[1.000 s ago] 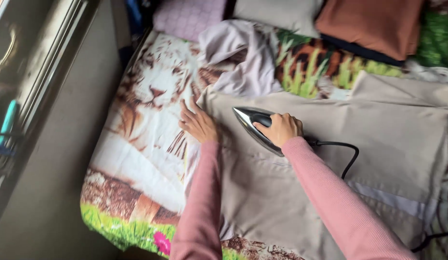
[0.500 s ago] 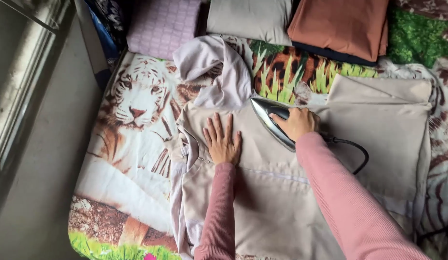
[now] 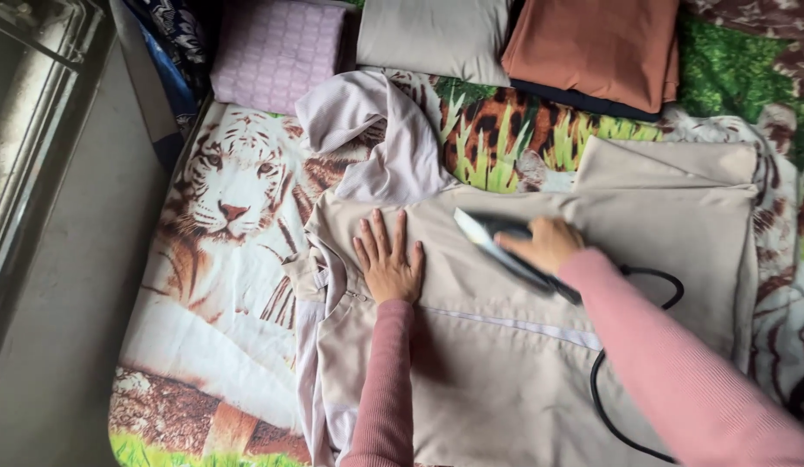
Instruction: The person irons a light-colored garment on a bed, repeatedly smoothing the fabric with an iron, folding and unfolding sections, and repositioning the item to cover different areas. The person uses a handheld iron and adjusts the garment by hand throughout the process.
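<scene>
Iron (image 3: 506, 246) tip toward upper left, right hand (image 3: 549, 244) gripping

Under my hands the bed (image 3: 194, 285) wears a tiger-print blanket (image 3: 229, 207). My beige garment (image 3: 506, 363) lies on it; beyond my fingers sit folded cloths (image 3: 592, 43) and a lilac pillow (image 3: 276, 52).

Tiger-print bed (image 3: 220, 259), grey floor (image 3: 64, 329)

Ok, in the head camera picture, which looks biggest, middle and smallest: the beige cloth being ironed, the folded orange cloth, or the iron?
1. The beige cloth, by far the largest.
2. The folded orange cloth, partly cut off by the top edge.
3. The iron, smallest, held by the right hand and blurred.
</scene>
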